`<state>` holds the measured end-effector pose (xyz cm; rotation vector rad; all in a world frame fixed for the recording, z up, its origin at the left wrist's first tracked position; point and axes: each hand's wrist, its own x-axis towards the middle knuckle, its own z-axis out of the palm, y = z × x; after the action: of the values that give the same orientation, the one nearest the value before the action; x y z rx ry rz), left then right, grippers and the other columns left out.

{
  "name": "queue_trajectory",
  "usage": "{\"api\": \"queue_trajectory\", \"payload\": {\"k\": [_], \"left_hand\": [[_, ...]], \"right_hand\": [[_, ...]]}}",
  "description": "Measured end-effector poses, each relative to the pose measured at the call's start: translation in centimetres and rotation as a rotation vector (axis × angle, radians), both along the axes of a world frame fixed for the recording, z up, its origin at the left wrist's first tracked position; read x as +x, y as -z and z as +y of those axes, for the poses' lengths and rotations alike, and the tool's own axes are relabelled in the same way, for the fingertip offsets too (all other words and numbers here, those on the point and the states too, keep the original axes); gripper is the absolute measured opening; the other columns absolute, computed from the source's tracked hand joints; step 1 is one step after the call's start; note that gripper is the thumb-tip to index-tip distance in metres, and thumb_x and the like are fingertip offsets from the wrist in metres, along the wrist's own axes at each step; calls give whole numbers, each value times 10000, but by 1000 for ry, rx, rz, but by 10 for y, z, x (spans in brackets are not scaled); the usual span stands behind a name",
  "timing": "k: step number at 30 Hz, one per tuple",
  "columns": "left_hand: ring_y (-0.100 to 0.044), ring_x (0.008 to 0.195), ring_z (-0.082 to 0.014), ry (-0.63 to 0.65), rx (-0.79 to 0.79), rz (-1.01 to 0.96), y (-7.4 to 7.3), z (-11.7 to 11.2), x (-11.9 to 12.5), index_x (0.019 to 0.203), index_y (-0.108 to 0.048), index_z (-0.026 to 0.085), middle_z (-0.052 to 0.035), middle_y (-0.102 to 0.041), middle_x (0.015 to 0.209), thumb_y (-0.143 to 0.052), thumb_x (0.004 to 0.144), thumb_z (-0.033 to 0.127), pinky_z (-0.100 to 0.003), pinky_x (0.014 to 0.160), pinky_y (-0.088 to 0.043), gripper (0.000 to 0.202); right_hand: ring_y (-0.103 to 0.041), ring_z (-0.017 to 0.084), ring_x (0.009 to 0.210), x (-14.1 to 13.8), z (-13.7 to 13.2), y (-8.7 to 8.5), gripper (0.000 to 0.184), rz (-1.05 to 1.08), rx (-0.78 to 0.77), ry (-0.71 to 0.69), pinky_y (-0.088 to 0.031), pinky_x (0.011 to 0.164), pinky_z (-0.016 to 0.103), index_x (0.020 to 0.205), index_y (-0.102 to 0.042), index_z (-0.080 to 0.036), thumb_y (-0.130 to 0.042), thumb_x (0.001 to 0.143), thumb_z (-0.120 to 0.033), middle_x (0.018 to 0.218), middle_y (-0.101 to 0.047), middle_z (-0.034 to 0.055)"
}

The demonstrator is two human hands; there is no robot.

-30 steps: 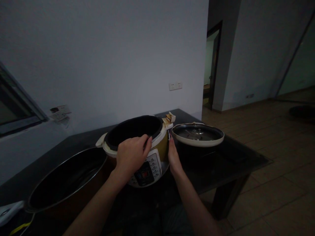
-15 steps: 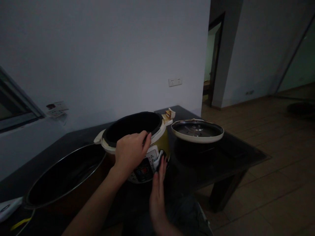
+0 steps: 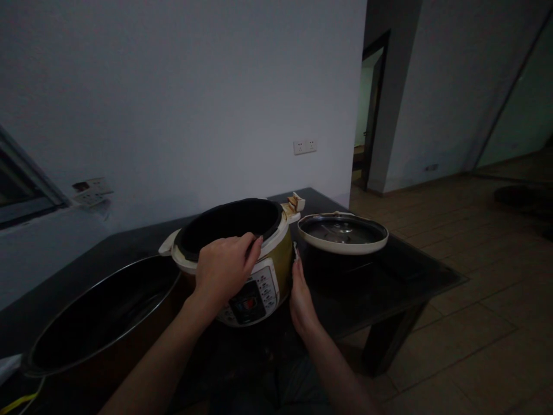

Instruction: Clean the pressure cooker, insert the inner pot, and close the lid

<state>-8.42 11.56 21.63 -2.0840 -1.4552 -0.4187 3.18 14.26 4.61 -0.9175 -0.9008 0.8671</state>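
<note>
An open yellow and cream electric cooker (image 3: 283,262) with a dark inner pot stands on the dark table (image 3: 389,276). My left hand (image 3: 224,271) grips its front rim, fingers curled over the edge. My right hand (image 3: 301,294) lies flat against the cooker's right side, fingers stretched upward. The button panel (image 3: 253,297) faces me between the two hands. The cooker's round lid (image 3: 343,232) lies upside down to the right.
A large dark wok or basin (image 3: 103,317) sits at the left of the table. Wall sockets (image 3: 305,146) are on the white wall behind. To the right are a tiled floor and a doorway (image 3: 371,109).
My right hand dropped from the cooker's right side to the front panel, then came back up against the side. My left hand stayed on the rim.
</note>
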Motion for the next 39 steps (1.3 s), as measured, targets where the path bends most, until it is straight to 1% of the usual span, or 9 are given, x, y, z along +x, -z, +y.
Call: {"api": "queue_trajectory", "payload": {"k": [5, 9, 13, 17, 22, 25, 30, 34, 39], "left_hand": [[-666, 681, -222, 21, -13, 21, 1, 4, -10, 772, -625, 210, -40, -703, 709, -316, 970, 412, -294, 547, -295, 419], [-670, 703, -215, 102, 9, 22, 3, 9, -27, 795, -646, 206, -41, -710, 726, -324, 970, 396, -292, 586, -345, 413], [-653, 653, -199, 197, 36, 28, 5, 14, -46, 781, -657, 198, -40, -692, 680, -322, 969, 385, -289, 597, -372, 428], [-637, 620, -186, 287, 28, 13, 4, 16, -59, 769, -669, 189, -39, -680, 656, -316, 962, 364, -286, 600, -399, 438], [-636, 623, -183, 362, -11, -4, 2, 16, -70, 763, -669, 191, -46, -696, 675, -303, 954, 370, -292, 603, -426, 450], [-634, 627, -173, 422, -26, -42, 3, 16, -79, 773, -666, 202, -42, -704, 692, -310, 947, 376, -285, 608, -439, 433], [-635, 646, -167, 499, -30, -69, 6, 20, -94, 823, -662, 198, -42, -700, 708, -345, 940, 342, -282, 627, -448, 367], [-632, 629, -164, 540, -45, -83, 6, 22, -103, 824, -659, 190, -42, -692, 687, -374, 921, 328, -279, 616, -456, 331], [-642, 646, -173, 544, -85, -132, 5, 20, -109, 801, -659, 202, -49, -698, 688, -376, 907, 346, -293, 636, -469, 336]], "right_hand": [[30, 214, 1467, -42, -62, 11, 600, -137, -90, -15, -94, 1171, 539, 1494, -191, -342, -331, 945, -537, 1601, -58, -36], [63, 253, 1459, -62, -86, 16, 571, -316, 4, -67, -126, 1143, 609, 1489, -136, -402, -365, 966, -434, 1603, -2, -41], [69, 260, 1461, -53, -65, 7, 550, -410, 100, 14, -52, 1135, 632, 1489, -171, -374, -355, 972, -412, 1606, -38, -13], [46, 211, 1470, -29, -22, -16, 633, -278, 96, 43, 1, 1161, 556, 1502, -186, -281, -388, 941, -493, 1605, -71, 19], [-258, 202, 1429, 7, 30, -40, 694, -152, 58, -37, -197, 1163, 460, 1458, -343, -204, -330, 902, -617, 1537, -318, 82], [-321, 205, 1403, 14, 35, -44, 695, -138, 41, -66, -244, 1148, 453, 1449, -364, -216, -330, 895, -634, 1509, -372, 83], [-23, 217, 1470, -15, -19, -39, 706, -193, 82, -32, -13, 1174, 516, 1498, -220, -268, -427, 896, -574, 1598, -109, 28], [102, 292, 1451, -44, -69, -29, 654, -486, 145, 4, -49, 1120, 660, 1504, -64, -348, -403, 952, -435, 1603, 31, 8], [82, 373, 1438, -55, -87, -12, 674, -716, 247, -17, -135, 1073, 724, 1490, -122, -396, -478, 920, -436, 1601, 21, -1]]}}
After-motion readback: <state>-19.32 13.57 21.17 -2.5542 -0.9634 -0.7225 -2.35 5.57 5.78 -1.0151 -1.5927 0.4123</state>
